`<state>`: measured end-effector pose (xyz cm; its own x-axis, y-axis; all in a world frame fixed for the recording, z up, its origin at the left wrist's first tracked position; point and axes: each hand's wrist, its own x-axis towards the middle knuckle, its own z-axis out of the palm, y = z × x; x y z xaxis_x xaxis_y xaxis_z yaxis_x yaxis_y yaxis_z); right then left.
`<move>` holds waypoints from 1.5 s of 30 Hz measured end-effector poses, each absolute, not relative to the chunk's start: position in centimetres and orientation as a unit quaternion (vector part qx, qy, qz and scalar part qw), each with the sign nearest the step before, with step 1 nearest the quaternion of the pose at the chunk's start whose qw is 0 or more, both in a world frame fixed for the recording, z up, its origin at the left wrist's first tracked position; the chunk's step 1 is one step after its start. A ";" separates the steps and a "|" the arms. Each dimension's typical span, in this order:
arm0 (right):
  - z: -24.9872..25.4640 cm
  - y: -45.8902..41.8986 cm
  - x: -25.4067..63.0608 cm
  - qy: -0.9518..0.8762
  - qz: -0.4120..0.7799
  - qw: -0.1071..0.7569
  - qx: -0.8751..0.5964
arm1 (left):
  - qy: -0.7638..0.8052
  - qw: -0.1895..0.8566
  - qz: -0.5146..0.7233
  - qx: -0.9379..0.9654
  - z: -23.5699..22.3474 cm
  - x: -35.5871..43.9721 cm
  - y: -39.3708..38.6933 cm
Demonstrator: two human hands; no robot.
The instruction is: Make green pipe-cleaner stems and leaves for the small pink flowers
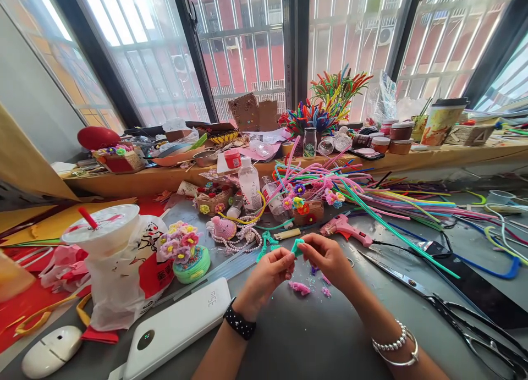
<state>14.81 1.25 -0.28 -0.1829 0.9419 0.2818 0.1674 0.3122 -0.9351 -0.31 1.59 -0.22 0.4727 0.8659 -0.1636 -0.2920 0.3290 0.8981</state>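
Both hands meet over the grey table, pinching a short piece of teal pipe cleaner between them. My left hand grips its lower left side with thumb and index finger. From the other side, my right hand has its fingertips closed on the same piece. How the piece is bent is partly hidden by the fingers. Just behind my left hand lies a twisted green pipe cleaner shape. Pink fuzzy scraps and tiny clippings rest on the table below the hands.
Large black scissors and a pink glue gun lie to the right. Long pipe cleaners spread across the back. On the left stand a white power bank, a flower pot ornament and a bagged drink cup.
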 end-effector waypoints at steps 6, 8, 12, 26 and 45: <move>0.3 0.9 15.0 -0.722 0.254 0.458 -0.452 | 0.387 0.688 0.380 0.483 -0.3 0.1 1.5; 0.3 0.9 15.1 -0.738 0.203 0.461 -0.448 | 0.402 0.671 0.385 0.489 -0.4 0.3 1.4; 0.1 1.2 15.2 -0.740 0.205 0.457 -0.448 | 0.411 0.641 0.406 0.506 -0.3 0.4 1.3; -0.8 1.0 14.4 -0.752 0.114 0.474 -0.445 | 0.430 0.574 0.365 0.594 0.3 -1.0 1.8; -1.5 1.3 11.1 -0.798 0.104 0.237 -0.544 | 0.570 0.269 0.556 0.542 1.1 -3.8 3.1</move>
